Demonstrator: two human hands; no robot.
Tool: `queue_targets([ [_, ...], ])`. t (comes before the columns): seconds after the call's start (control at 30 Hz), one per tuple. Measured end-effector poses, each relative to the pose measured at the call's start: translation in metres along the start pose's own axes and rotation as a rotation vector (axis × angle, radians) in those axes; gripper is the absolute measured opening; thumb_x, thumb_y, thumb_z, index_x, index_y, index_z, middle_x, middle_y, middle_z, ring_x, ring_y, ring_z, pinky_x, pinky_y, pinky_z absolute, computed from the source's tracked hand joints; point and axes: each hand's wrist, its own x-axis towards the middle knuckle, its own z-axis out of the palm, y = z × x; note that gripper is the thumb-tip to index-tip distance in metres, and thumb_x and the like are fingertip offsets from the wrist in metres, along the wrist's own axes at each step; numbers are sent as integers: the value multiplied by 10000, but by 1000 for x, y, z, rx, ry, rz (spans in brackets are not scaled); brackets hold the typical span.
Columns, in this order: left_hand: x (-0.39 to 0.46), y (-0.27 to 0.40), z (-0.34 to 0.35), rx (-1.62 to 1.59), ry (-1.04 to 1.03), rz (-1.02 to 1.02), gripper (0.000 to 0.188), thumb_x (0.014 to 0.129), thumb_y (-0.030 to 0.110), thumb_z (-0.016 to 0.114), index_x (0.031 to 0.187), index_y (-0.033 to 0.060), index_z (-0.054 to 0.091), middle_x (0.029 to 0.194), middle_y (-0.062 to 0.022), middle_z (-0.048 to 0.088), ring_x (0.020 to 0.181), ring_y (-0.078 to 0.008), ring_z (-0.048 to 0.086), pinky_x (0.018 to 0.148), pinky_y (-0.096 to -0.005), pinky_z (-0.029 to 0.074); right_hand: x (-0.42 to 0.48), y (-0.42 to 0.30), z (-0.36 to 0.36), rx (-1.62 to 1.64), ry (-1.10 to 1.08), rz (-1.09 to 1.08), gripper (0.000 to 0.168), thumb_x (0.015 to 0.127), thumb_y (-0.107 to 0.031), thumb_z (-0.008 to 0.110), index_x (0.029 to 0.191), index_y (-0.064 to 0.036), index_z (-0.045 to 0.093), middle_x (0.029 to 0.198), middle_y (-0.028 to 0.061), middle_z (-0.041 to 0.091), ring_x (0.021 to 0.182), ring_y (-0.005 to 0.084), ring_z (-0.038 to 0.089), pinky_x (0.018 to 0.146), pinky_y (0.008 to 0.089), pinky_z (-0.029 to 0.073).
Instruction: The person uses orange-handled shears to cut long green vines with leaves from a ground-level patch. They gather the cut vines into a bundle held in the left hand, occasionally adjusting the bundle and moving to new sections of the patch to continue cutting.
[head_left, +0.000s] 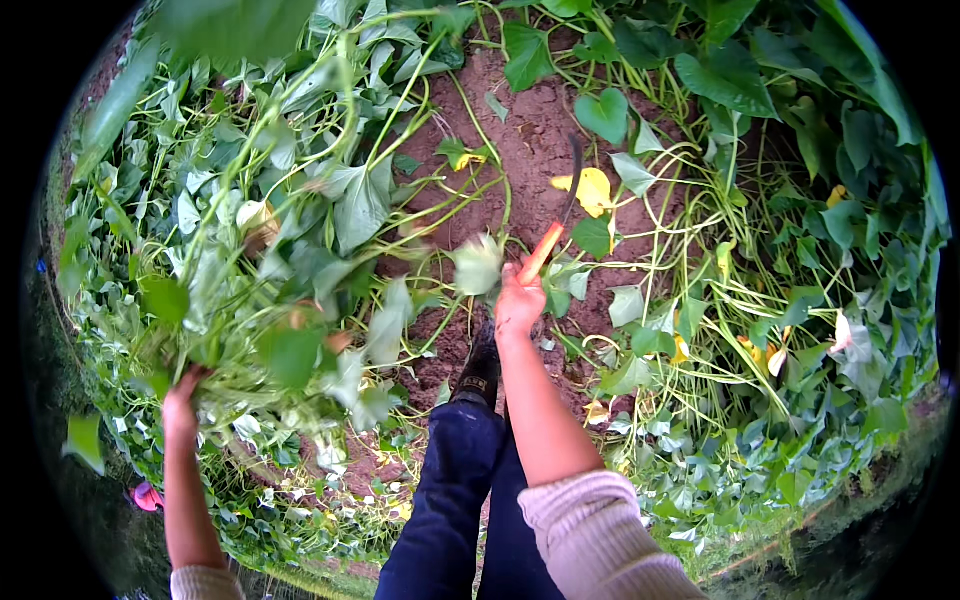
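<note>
My right hand (519, 304) is closed around the orange handle of a sickle (541, 251); its thin, dark curved blade points away from me over bare soil and a yellow leaf (589, 189). At the left, my left hand (184, 394) grips a large bundle of leafy green vines (255, 330), blurred by motion, with heart-shaped leaves. Leaves partly hide the fingers of that hand. Some long stems run from the bundle across towards the middle of the ground.
Reddish-brown soil (517, 150) shows between the vines. A dense tangle of vines (720, 300) with some yellow leaves lies on the right. My dark boot (480, 367) stands on the soil below my right hand. A pink object (146, 496) is at the lower left.
</note>
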Motion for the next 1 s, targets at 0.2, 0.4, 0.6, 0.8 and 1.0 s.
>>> queue_targets([
  [0.2,-71,-22,-145,-39,291,-85,287,750,72,593,1023,2,537,914,-35,565,825,-161,540,759,-301,443,17,56,21,246,-139,409,263,801,-136,648,1016,-59,519,767,-4,537,621,95,494,553,253,410],
  [0.4,-66,-16,-121,-49,214,-81,350,743,73,607,1072,-18,533,957,-64,587,887,-183,549,830,-307,417,-13,1,14,409,-181,467,265,786,-158,671,981,-50,528,732,-23,514,619,103,506,541,260,408],
  [0.6,-66,74,46,194,38,-74,365,735,229,688,1006,2,596,1036,-89,602,952,-215,533,908,-351,356,-158,-63,-21,229,-215,349,261,816,-136,629,1026,-14,536,821,0,538,642,98,527,617,226,452],
  [0.8,-51,119,138,95,-408,-3,490,688,120,743,1109,9,518,1030,-59,587,945,-168,530,847,-308,406,-249,-118,-4,17,-522,231,212,817,-175,639,1005,-77,629,673,-54,564,547,29,461,515,186,393],
  [1.0,-64,120,122,-45,-520,-51,652,610,68,778,1174,20,454,1064,-73,553,977,-196,513,873,-331,411,-276,-154,34,-257,-762,79,184,754,-104,628,925,-34,617,642,24,549,549,76,475,519,236,401],
])
